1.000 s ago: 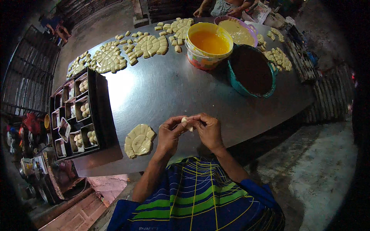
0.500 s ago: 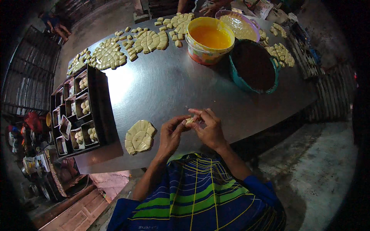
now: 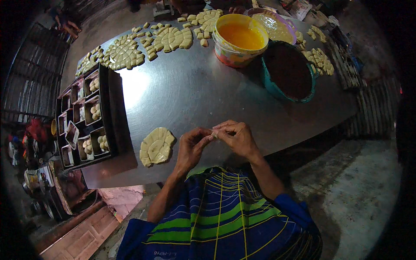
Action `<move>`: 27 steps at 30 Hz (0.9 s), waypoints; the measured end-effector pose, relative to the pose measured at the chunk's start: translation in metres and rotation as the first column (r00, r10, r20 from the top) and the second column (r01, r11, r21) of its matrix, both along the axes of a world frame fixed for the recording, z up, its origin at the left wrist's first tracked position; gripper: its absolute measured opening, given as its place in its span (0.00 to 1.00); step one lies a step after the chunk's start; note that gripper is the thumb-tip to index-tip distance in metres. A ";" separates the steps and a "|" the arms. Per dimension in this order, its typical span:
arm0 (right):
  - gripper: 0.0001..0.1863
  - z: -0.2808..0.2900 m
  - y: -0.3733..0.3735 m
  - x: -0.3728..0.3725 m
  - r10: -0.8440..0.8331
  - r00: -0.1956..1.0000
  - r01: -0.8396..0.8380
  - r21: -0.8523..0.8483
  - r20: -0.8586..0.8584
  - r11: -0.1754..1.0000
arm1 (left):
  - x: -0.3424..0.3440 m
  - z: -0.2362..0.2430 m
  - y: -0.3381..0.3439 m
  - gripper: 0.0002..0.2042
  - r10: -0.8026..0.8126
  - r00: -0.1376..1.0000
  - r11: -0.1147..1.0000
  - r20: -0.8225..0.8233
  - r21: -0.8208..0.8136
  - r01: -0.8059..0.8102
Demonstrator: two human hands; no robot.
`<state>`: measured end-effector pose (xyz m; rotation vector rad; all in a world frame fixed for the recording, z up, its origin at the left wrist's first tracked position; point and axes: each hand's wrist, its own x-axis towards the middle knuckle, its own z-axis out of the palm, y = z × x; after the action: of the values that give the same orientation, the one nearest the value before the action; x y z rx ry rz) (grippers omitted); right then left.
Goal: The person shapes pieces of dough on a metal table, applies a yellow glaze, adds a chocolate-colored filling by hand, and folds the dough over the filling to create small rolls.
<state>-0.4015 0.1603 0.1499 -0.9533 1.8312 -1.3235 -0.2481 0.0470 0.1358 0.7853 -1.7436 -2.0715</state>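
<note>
Over the near edge of the table, my left hand [image 3: 192, 146] and my right hand [image 3: 239, 139] meet fingertip to fingertip. Pinched between them is a small piece of pale dough [image 3: 214, 134], mostly covered by the fingers. Left of my hands, a flat round of dough [image 3: 157, 146], scored into segments, lies on the metal tabletop [image 3: 182, 104]. Farther left stands a black tray [image 3: 116, 110] divided into rectangular tins. Clusters of dough balls [image 3: 95, 111] sit in several of the tins, and one small loose tin [image 3: 72, 134] rests tilted on top.
Scored dough rounds [image 3: 173, 40] and loose pieces line the far edge. At the far right stand a yellow bucket [image 3: 234, 60] of orange-yellow filling, a teal tub [image 3: 271, 83] of dark filling and a purple basin [image 3: 291, 27]. Another person's hand [image 3: 237, 9] shows behind them.
My right fingers have come down and closed over the dough piece, which shows less now. The view has shifted slightly, and the other person's hands have drawn back mostly out of sight.
</note>
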 end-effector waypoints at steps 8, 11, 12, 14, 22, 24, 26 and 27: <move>0.06 -0.006 -0.001 0.011 0.043 0.996 -0.036 0.084 -0.079 0.996 | 0.014 -0.003 0.004 0.22 0.047 0.995 0.993 -0.085 0.114 -0.037; 0.08 -0.014 -0.001 0.018 0.041 0.997 -0.034 0.109 -0.060 0.993 | 0.022 0.000 0.004 0.26 0.064 0.995 0.978 -0.075 0.201 -0.048; 0.10 -0.018 -0.001 0.019 0.012 0.998 -0.016 0.072 0.063 0.997 | 0.022 -0.003 0.007 0.26 0.084 0.992 0.974 -0.099 0.216 -0.061; 0.15 -0.025 -0.001 0.022 -0.027 0.949 0.026 0.009 0.314 1.000 | 0.025 -0.009 0.008 0.28 0.098 0.985 0.972 -0.139 0.224 -0.065; 0.15 -0.011 -0.002 0.042 0.079 0.987 -0.088 0.058 0.137 0.994 | 0.047 -0.019 0.007 0.33 0.070 0.959 0.975 -0.274 0.224 -0.007; 0.14 -0.010 -0.003 0.045 0.129 0.989 -0.127 0.035 -0.070 0.991 | 0.051 -0.024 0.007 0.33 0.083 0.928 0.985 -0.363 0.171 -0.021; 0.12 0.002 -0.004 0.047 0.169 0.893 -0.175 0.025 -0.417 0.984 | 0.062 -0.023 0.003 0.30 0.171 0.945 0.980 -0.278 -0.048 -0.191; 0.12 -0.001 -0.004 0.050 0.098 0.847 -0.134 -0.032 -0.523 0.990 | 0.070 -0.023 -0.001 0.29 0.223 0.944 0.950 -0.242 -0.162 -0.266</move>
<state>-0.3510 0.1566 0.1486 -1.5556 2.0853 -1.1247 -0.1779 0.0465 0.1132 0.6499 -1.6042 -1.7247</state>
